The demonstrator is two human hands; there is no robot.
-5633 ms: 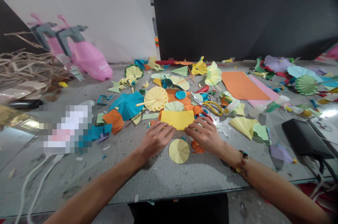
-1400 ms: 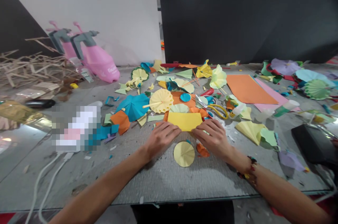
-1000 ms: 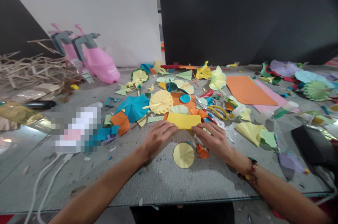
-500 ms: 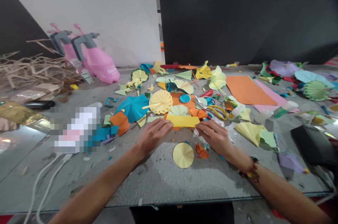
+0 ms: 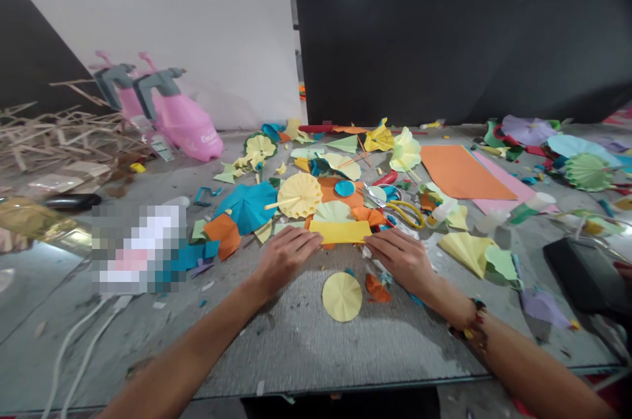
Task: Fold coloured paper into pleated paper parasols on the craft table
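A strip of yellow paper (image 5: 340, 232) was stretched level between a person's two bare hands at the middle of a cluttered gray table (image 5: 306, 360); whether it touched the tabletop could not be told. The left hand (image 5: 290, 249), fingers close together and curled, gripped the strip's left end, while the right hand (image 5: 399, 253), fingers likewise drawn in, gripped the right end. Both thumbs were largely hidden. A beaded bracelet (image 5: 475, 327) circled the right wrist.

On the near side of the strip lay a creased pale disc (image 5: 342, 297), with a crumpled orange scrap (image 5: 378, 288) just to its right. Just beyond the strip sat a pale green fan (image 5: 333, 211) and, to the right, yellow-handled scissors (image 5: 407, 215). To the far left, a scalloped yellow rosette (image 5: 299, 195) with a stick lay beside a pleated blue canopy (image 5: 250, 208); an orange piece (image 5: 223, 236) rested near the canopy's left side.

To the right were a folded pale yellow cone (image 5: 464, 251), a black adapter (image 5: 582, 274) and, farther back, an orange sheet (image 5: 464, 172) partly covering a pink sheet (image 5: 513, 190). At far left, two pink spray bottles (image 5: 185, 128) leaned near a tangle of thin wooden sticks (image 5: 59, 139). White cables (image 5: 89, 346) ran toward the near left edge.
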